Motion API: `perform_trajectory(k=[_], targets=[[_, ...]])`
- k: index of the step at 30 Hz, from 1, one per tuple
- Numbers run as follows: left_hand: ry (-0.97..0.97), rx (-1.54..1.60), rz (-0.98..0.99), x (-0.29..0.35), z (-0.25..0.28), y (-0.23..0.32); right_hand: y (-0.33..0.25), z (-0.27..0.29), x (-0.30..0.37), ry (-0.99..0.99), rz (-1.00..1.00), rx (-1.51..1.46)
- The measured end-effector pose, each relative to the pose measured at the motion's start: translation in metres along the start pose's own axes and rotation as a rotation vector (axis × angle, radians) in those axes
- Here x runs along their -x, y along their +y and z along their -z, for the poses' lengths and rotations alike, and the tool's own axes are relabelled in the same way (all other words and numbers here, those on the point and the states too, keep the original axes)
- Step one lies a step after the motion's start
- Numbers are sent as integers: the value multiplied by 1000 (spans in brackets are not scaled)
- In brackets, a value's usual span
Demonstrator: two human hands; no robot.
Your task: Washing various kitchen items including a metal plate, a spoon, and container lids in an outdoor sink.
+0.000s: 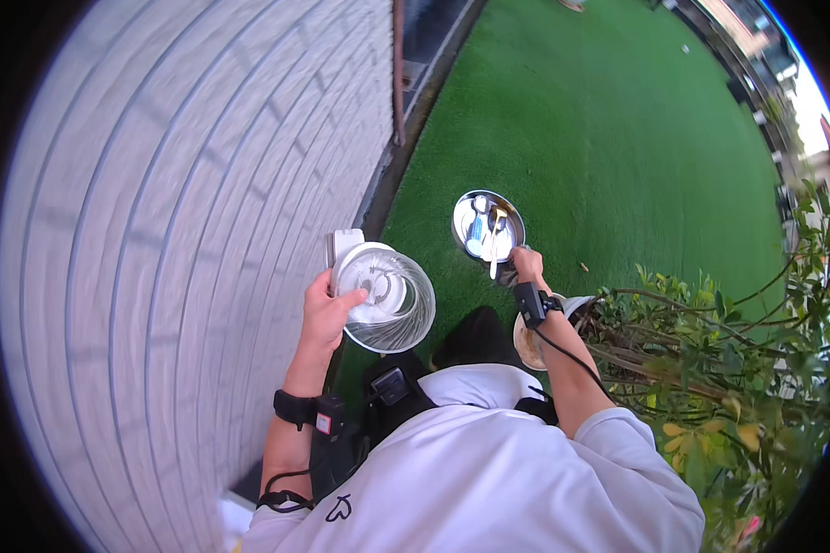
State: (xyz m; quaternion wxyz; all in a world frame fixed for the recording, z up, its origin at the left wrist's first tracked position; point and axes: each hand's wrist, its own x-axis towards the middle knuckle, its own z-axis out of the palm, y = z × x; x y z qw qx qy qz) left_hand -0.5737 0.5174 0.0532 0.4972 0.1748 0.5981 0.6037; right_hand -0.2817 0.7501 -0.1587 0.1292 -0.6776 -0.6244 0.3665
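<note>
My left hand (327,311) grips a clear ribbed bowl (415,313), with the thumb over its rim and the fingers round its outer side. Inside the bowl lies a round white piece (375,288). A white box-like thing (347,241) shows just beyond the hand; I cannot tell whether it is held too. Farther out to the right, my right hand (527,264) is closed round the handle of a shiny round metal pan (459,226). Several utensils lie in the pan, among them a blue-and-white one (476,230) and a pale long-handled one (494,244).
A pale slatted wall (203,203) rises close on my left. Green artificial turf (599,166) spreads ahead. At my right stands a leafy shrub (710,341), next to a round planter-like thing (528,347) partly hidden by my right forearm. A brown upright pipe (398,83) runs by the wall.
</note>
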Motion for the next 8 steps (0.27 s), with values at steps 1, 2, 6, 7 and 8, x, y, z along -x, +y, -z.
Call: perform_trajectory(k=[1,2,6,7,8], targets=[[-11,-4,14,-22,-12,7,-11,9,-12,2,-20,-13],[-12,-7,19,-45,-32,8,-32,27,-25,43,-120,-93],[-74,-22,41,-149,-129,11,-11,70,-134,36,-242,-543],[-84,-9,42,-178,-149,9,-10,84,-166,-14,-249,-557],[-47,-41,52,-209,-162,1,-26,96,-192,-66,-237,-555]])
